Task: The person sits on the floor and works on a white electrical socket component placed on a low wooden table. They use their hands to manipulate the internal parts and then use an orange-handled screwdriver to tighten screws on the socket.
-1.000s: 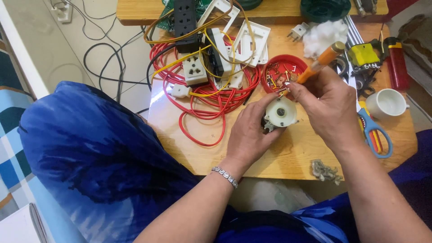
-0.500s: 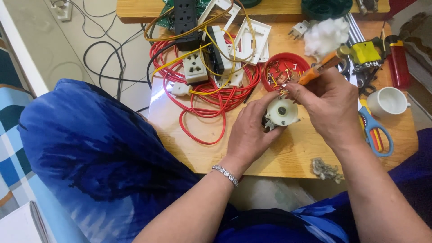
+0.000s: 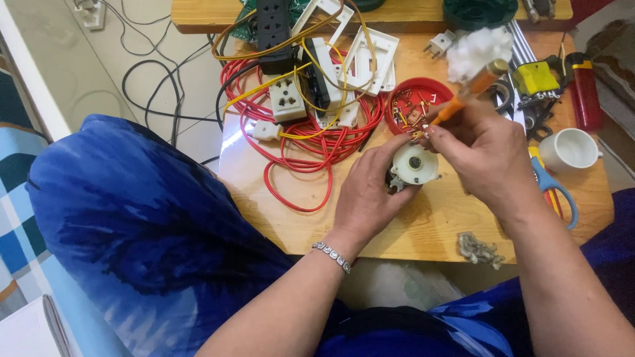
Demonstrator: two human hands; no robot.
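Screwdriver (image 3: 463, 99) tip hidden behind right hand (image 3: 486, 155)

Soft, even daylight fills the view; shadows under the hands are weak, glare is small, edges bend slightly outward.

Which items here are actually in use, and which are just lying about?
In use: left hand holding round white electrical part; right hand holding orange-handled screwdriver.
Lying about: red wire, white socket, red lid, white cup, scissors, red lighter.
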